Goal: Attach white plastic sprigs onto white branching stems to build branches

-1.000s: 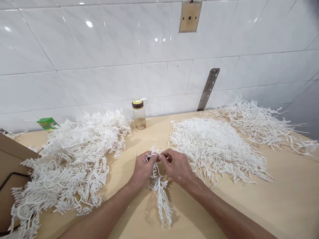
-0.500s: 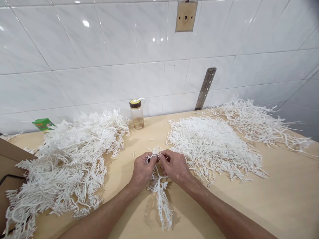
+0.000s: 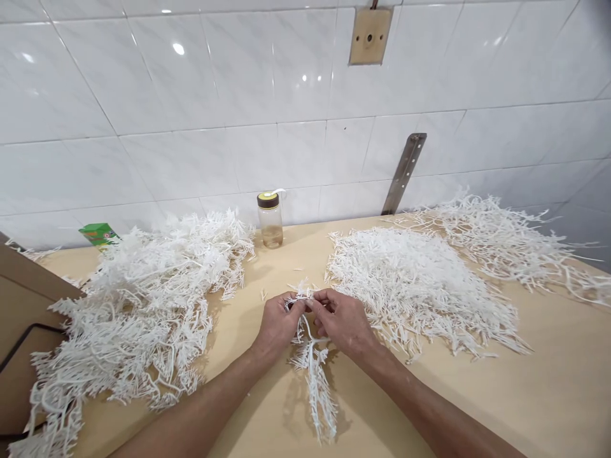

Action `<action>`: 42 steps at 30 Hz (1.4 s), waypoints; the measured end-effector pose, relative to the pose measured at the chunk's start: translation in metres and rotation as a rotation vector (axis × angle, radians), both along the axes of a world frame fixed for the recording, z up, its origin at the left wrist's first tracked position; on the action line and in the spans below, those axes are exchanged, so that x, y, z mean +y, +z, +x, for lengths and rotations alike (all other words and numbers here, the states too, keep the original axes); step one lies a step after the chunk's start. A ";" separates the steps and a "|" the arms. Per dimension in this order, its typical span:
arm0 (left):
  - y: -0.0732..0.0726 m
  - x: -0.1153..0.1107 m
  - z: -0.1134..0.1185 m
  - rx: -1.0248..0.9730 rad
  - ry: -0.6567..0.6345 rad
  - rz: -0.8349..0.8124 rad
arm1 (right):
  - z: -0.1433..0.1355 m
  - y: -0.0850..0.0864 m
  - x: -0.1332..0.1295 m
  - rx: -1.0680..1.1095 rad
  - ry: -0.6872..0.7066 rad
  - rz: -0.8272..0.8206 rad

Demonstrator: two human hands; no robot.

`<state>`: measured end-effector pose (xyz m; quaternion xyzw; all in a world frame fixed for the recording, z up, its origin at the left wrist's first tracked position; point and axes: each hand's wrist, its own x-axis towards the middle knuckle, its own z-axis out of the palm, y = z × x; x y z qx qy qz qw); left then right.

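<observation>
The person's bare forearms reach in from the bottom edge over a pale, wood-toned tabletop (image 3: 548, 394). Between them, a limp white, feathery, many-branched sprig (image 3: 319, 388) hangs toward the person from the fingertips, its upper end in the grip and its bushy tip lowest.

The left hand (image 3: 281, 323) has its thumb pressed to its curled fingers, pinching the sprig's upper end, with fine white strands poking out around the grip. The right hand (image 3: 347, 321) meets it, thumb and forefinger closed together on the same end, the other fingers loosely bent beneath.

To the left spreads a big tangled heap of white, frilly branches (image 3: 153, 312), beside a brown, flat-sided panel (image 3: 28, 375). To the right lies a dense mat of short white sprigs (image 3: 420, 286); beyond it sprawl thinner, barer white stems (image 3: 506, 238).

Farther back stand a clear, dark-lidded bottle (image 3: 272, 232) partly filled with brownish liquid and a small green printed carton (image 3: 99, 234). A perforated metal strip (image 3: 403, 175) leans before the glossy white-tiled wall (image 3: 167, 95), which bears a beige square plate (image 3: 369, 39).
</observation>
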<state>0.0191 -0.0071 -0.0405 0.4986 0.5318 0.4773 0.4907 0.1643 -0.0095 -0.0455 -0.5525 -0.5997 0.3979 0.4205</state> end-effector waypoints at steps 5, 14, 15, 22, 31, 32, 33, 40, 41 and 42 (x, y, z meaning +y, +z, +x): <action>-0.001 0.001 0.000 -0.002 -0.034 0.034 | 0.001 0.000 0.001 -0.196 -0.047 0.176; -0.002 -0.001 0.002 0.085 -0.003 0.108 | -0.002 0.003 0.002 -0.377 -0.120 0.298; -0.002 -0.001 0.002 0.110 0.001 0.129 | -0.002 0.004 0.002 -0.370 -0.123 0.290; 0.007 -0.006 0.002 0.217 0.045 0.172 | -0.001 0.008 -0.003 -0.263 -0.077 0.243; 0.008 -0.007 0.002 0.198 0.069 0.254 | -0.006 0.006 0.003 -0.167 -0.069 0.111; 0.010 -0.008 0.001 0.189 0.055 0.258 | -0.004 0.006 0.005 -0.175 -0.083 0.111; 0.012 -0.009 0.000 0.172 0.041 0.261 | -0.001 0.008 0.007 -0.197 -0.110 0.116; 0.017 -0.003 -0.003 0.000 -0.085 0.058 | 0.034 0.022 0.018 -0.162 -0.319 0.176; 0.015 -0.001 -0.003 -0.038 -0.113 0.015 | 0.037 0.024 0.019 -0.147 -0.337 0.199; 0.013 0.001 -0.003 -0.077 -0.149 -0.022 | 0.039 0.024 0.020 -0.140 -0.350 0.229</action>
